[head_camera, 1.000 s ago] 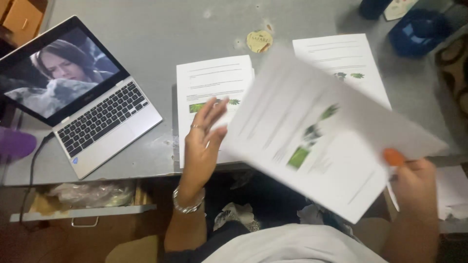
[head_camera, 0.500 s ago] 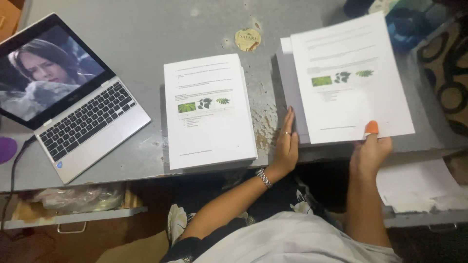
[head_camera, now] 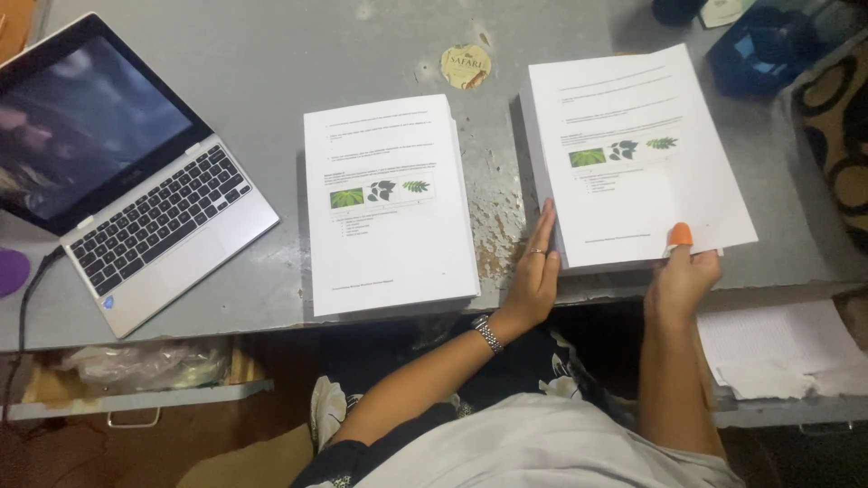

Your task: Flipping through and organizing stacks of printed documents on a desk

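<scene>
tabletop [head_camera: 271,72]: grey, chipped | paper stacks [head_camera: 387,203]: white, green leaf pictures | thumb cover [head_camera: 680,234]: orange | laptop [head_camera: 136,181]: silver, black keys | mat [head_camera: 836,117]: black-tan swirls

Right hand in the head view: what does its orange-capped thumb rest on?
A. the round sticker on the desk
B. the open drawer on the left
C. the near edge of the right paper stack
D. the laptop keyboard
C: the right hand presses its orange-capped thumb on the near edge of the right paper stack, while the left hand lies flat against that stack's left side.
</scene>
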